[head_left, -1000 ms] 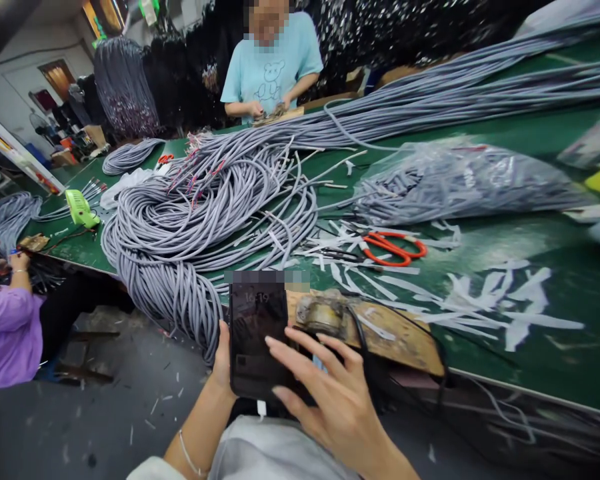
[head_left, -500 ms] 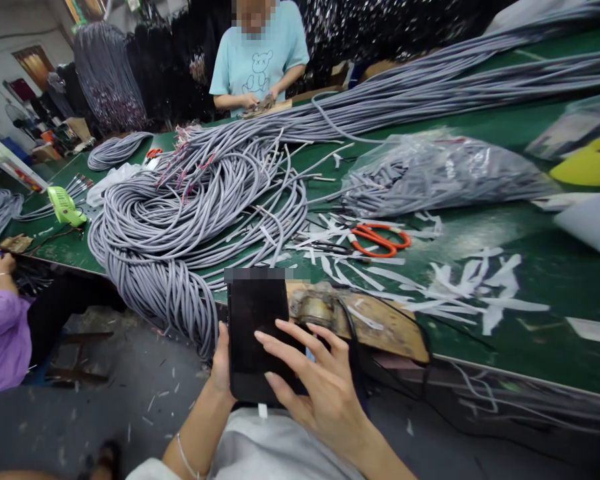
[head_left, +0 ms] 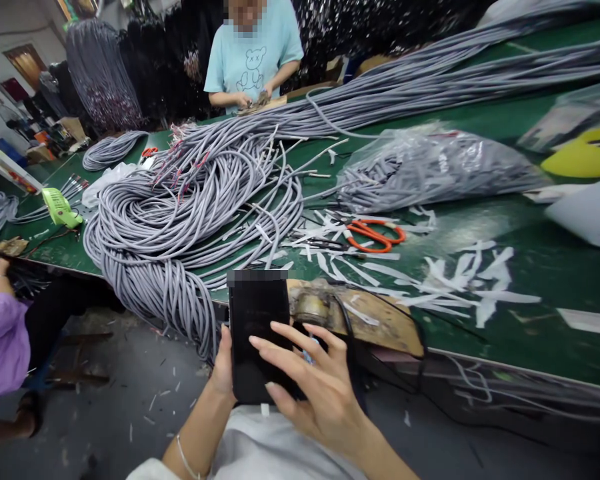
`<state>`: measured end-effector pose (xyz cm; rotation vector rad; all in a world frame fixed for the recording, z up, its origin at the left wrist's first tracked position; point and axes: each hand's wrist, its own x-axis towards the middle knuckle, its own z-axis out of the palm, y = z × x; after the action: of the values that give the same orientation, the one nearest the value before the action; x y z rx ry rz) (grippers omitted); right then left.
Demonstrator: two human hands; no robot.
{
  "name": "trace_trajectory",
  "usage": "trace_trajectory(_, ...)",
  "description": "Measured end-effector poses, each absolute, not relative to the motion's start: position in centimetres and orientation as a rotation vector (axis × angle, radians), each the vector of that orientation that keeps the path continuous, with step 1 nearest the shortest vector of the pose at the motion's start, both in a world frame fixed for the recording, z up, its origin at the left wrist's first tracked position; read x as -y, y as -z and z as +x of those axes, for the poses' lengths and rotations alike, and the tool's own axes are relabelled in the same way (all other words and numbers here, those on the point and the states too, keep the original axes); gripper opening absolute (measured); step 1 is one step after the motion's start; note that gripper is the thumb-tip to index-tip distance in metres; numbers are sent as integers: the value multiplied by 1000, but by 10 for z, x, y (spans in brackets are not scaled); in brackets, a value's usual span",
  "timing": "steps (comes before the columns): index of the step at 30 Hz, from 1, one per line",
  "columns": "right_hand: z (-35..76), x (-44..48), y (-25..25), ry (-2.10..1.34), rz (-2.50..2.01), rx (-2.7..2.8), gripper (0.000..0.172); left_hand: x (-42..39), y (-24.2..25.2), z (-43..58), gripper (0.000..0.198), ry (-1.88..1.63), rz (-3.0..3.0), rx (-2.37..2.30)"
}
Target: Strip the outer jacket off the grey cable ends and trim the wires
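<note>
A black smartphone [head_left: 254,312] is upright in front of my body, its screen dark. My left hand [head_left: 223,372] grips it, with the thumb along its left edge and the other fingers hidden behind. Over the lower right of the screen, my right hand [head_left: 323,383] is open with its fingers spread. Whether its fingertips touch the glass I cannot tell. Just behind the phone, a worn wooden board [head_left: 393,327] lies at the table edge, carrying a dirty metal fixture [head_left: 311,307].
Grey cables [head_left: 165,207] lie coiled on the green table [head_left: 485,347] and hang over its edge. Orange-handled scissors [head_left: 375,235] rest among white strips [head_left: 495,273]. A clear bag [head_left: 440,167] sits behind. Co-workers are across the table [head_left: 255,60] and at left [head_left: 3,340].
The whole view has shifted slightly, so the table and its things appear a little further left and higher. My left hand still holds the phone; my right fingers remain spread over it.
</note>
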<state>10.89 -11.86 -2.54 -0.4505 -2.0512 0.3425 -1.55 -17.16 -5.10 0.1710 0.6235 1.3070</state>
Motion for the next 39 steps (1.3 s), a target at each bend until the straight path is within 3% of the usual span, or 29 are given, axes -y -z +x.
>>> trace_trajectory(15,107,130,32,-422,-362,1972,16,168,37,-11,81,-1301,175,-592)
trace_trajectory(23,118,126,43,-446,-462,1843,26,166,39,-12,67,-1362,195,-562)
trace_trajectory(32,119,130,52,-525,-499,1748,44,166,40,-9,67,-1362,215,-580)
trace_trajectory(39,119,130,52,-503,-511,1761,43,167,36,-10,69,-1365,205,-588)
